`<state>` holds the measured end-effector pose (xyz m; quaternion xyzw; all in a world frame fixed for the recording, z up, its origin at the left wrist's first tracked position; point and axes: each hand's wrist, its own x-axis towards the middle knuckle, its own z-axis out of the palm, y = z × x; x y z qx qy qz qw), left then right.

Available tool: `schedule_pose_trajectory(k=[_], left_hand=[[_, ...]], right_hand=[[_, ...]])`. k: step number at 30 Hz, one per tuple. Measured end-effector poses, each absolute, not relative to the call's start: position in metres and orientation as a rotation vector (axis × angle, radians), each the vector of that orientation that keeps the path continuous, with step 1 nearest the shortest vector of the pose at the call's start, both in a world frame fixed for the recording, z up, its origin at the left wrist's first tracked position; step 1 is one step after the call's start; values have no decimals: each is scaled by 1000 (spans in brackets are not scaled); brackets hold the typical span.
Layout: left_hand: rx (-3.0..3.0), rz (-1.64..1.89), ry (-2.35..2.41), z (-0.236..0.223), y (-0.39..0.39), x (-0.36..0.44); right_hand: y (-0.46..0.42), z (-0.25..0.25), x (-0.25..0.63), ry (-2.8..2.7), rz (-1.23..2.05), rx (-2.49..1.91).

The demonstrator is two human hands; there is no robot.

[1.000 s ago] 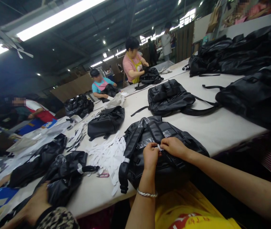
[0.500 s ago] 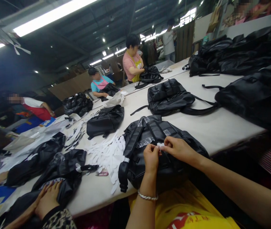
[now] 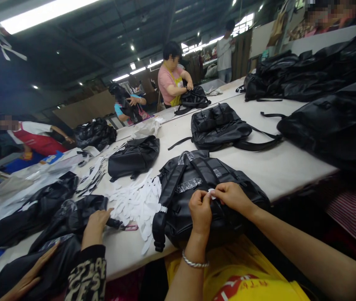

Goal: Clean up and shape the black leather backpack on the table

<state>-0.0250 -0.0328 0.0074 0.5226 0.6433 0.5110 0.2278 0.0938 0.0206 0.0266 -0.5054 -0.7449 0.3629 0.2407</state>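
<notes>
A black leather-look backpack (image 3: pixel 196 175) lies on its front or back on the table in front of me, with its straps up and clear tape patches on it. My left hand (image 3: pixel 200 211), with a silver bracelet on the wrist, and my right hand (image 3: pixel 232 196) both rest on the backpack. Between their fingertips they pinch a small white tag (image 3: pixel 211 193). What the tag is attached to is hidden by my fingers.
The long white table (image 3: pixel 275 175) carries several black backpacks and a pile of white petal-shaped pieces (image 3: pixel 137 205). Small pink-handled scissors (image 3: pixel 130 227) lie near it. A co-worker's hand (image 3: pixel 95 228) rests on a plastic-wrapped black bag at lower left.
My hands stay on the tag. The co-worker's hand at lower left has moved up onto the wrapped bag, and a seated co-worker further along has lifted a black bag.
</notes>
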Motion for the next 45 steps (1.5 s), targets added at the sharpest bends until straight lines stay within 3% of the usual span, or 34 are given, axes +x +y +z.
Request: schedule_pose_trajectory(k=[3, 5, 9, 14, 24, 30, 37, 45], left_hand=[[1798, 1342, 1796, 10, -38, -21], [1841, 1336, 1759, 12, -38, -19], [1360, 1400, 1600, 10, -32, -20], [738, 1404, 1257, 4, -26, -26], [588, 1365, 1253, 1, -28, -24], [727, 1356, 1267, 2, -32, -24], [1131, 1356, 1434, 7, -35, -20], [975, 1381, 1353, 3, -33, -22]], right_hand=[[16, 29, 98, -2159, 628, -1471], [14, 28, 103, -2169, 590, -1484], [8, 25, 106, -2124, 664, -1480], [3, 24, 100, -2175, 501, -1547], [11, 19, 112, -2395, 427, -1378], [18, 14, 114, -2263, 706, -1412], [23, 19, 129, -2117, 667, -1497], [12, 27, 116, -2265, 781, -1357]])
